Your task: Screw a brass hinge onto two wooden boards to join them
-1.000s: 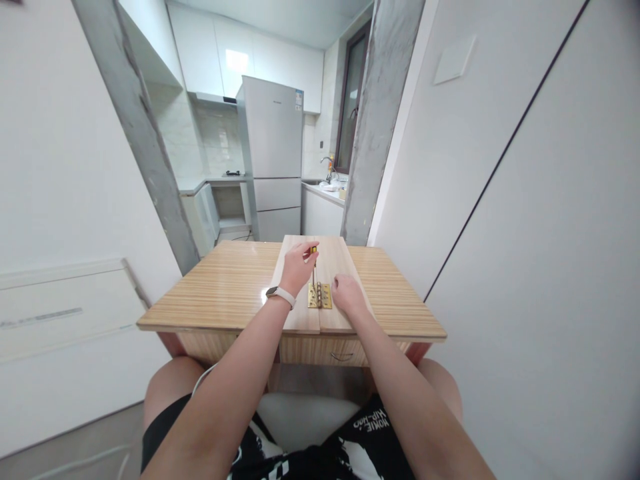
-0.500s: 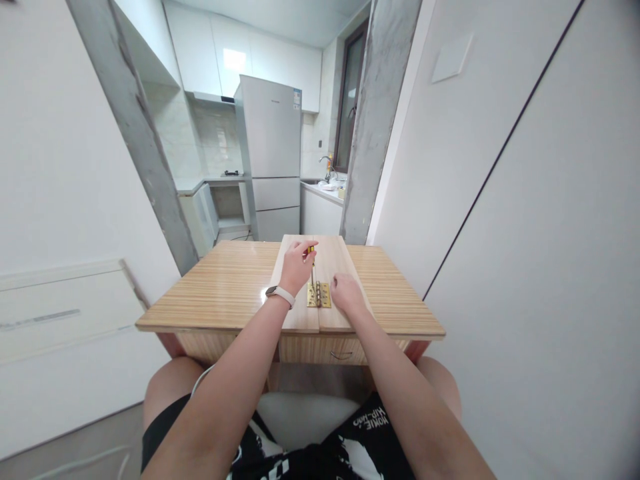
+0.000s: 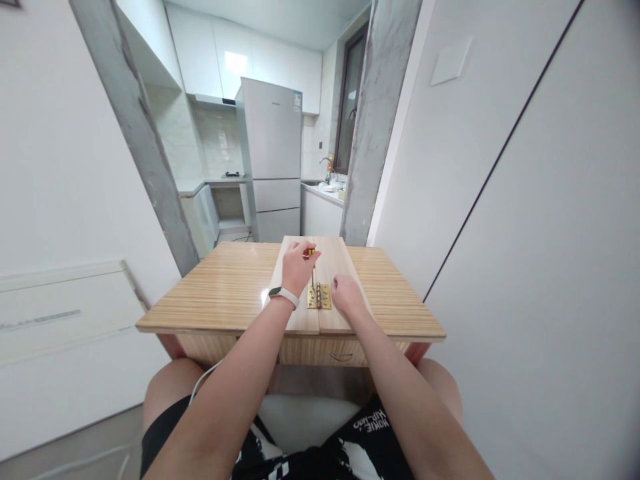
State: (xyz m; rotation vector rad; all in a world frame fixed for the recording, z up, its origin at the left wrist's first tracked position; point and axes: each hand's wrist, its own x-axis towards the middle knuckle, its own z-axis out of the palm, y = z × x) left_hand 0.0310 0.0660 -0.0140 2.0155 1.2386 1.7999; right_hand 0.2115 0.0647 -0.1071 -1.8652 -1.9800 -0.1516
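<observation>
My left hand (image 3: 299, 265) pinches the yellow-and-black handle of a screwdriver (image 3: 312, 253). The screwdriver stands nearly upright, its thin shaft running down to the left leaf of a brass hinge (image 3: 319, 297). That hinge lies flat across the seam between two pale wooden boards (image 3: 330, 253), which rest side by side on the table. Just right of the hinge, my right hand (image 3: 346, 292) rests on the right board with its fingers curled. Whether anything is inside those fingers is hidden.
The striped wooden table (image 3: 225, 280) has a drawer with a metal handle (image 3: 341, 357) at its front. Beyond it stand a grey fridge (image 3: 274, 140) and a sink counter with a tap (image 3: 327, 167). White walls flank both sides. A white cable (image 3: 200, 383) hangs by my left leg.
The fingers of my left hand have shifted round the screwdriver's handle, with the thumb now lower. My right hand keeps its place beside the hinge.
</observation>
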